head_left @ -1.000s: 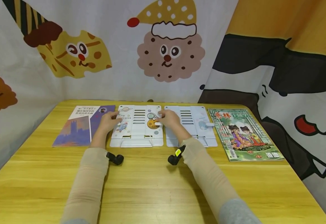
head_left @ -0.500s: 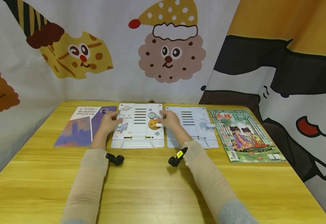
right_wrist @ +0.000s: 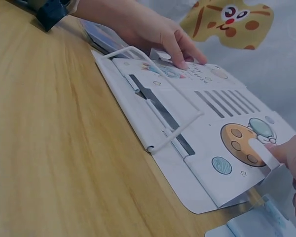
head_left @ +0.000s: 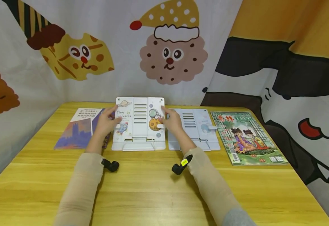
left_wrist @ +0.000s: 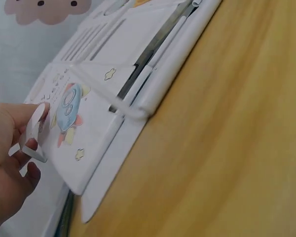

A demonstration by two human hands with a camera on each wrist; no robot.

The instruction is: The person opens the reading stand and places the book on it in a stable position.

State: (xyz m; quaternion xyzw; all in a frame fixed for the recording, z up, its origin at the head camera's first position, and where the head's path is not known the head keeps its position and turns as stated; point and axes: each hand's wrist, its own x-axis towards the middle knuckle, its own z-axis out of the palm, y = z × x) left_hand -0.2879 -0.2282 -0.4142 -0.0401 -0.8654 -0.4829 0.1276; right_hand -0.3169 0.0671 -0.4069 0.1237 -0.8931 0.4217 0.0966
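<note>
A white book stand (head_left: 140,125) printed with "Tiny universe", a planet and a rocket is near the table's far side, its slotted back panel tilted up from its base. My left hand (head_left: 105,121) grips the panel's left edge beside a white side clip (left_wrist: 35,129). At the opposite edge my right hand (head_left: 172,121) holds the panel, the thumb near the other clip (right_wrist: 264,153) and the orange moon print. Fingers behind the panel are partly hidden. The stand's wire page holder (right_wrist: 180,129) lies across its lower front.
A second, pale blue stand (head_left: 191,131) lies flat just right, partly behind my right hand. A purple and white book (head_left: 75,133) lies at left, a green magazine (head_left: 246,135) at right. A cartoon-printed curtain (head_left: 96,89) hangs behind the table (head_left: 141,194).
The back panel of the white stand has risen from lying flat to a tilt, its top edge now higher. My left hand has moved slightly outward and up with its edge.
</note>
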